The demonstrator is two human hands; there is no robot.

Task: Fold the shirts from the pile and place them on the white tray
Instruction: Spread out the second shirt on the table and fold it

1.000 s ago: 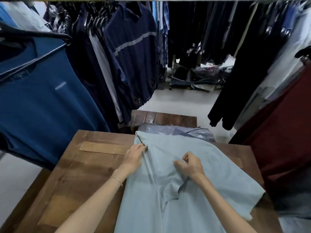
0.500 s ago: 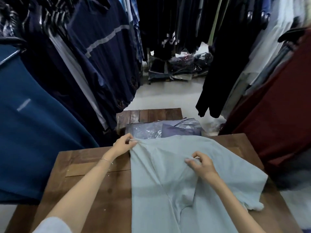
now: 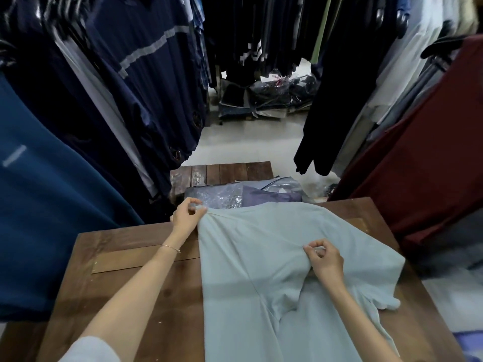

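You are holding a smooth, pale blue-grey shirt [image 3: 261, 257] that is lying on the dark, plank-grained wooden table [image 3: 130, 283] at lower centre of the frame. Your left hand [image 3: 187, 218] is pinching its upper-left corner between thumb and fingertips at the table's far edge. Your right hand [image 3: 325, 261], fingers curled, is pinching up a ridge of cloth at mid-shirt. Crinkled plastic-wrapped garments [image 3: 235, 195] are lying just beyond.

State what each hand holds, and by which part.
The left hand pinches the pale blue shirt at its far left corner; the right hand pinches a fold near its middle.
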